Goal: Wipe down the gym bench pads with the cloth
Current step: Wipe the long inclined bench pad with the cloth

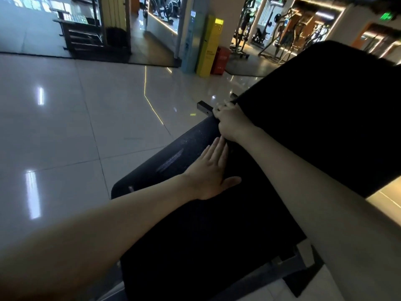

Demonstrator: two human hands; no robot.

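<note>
The seat pad (pixel 195 235) of the black gym bench is filling the lower middle of the view, and the raised back pad (pixel 325 109) is rising from it toward two o'clock. The left hand (pixel 211 170) is lying flat on the seat pad, fingers spread and pointing toward one o'clock, gripping nothing. The right hand (pixel 230 121) is sitting just beyond it at twelve o'clock, fingers curled closed at the gap where the two pads are meeting. A cloth is not clearly showing in that dark spot, so I cannot tell whether the right hand is clamping one or only the pad edge. The two hands are lying close together, almost touching. Pale streaks (pixel 171 159) are showing on the seat pad at nine o'clock of the left hand. A glossy tiled floor (pixel 76 127) is spreading away at ten o'clock, with a yellow stand (pixel 209 46) standing far off at twelve o'clock.
</note>
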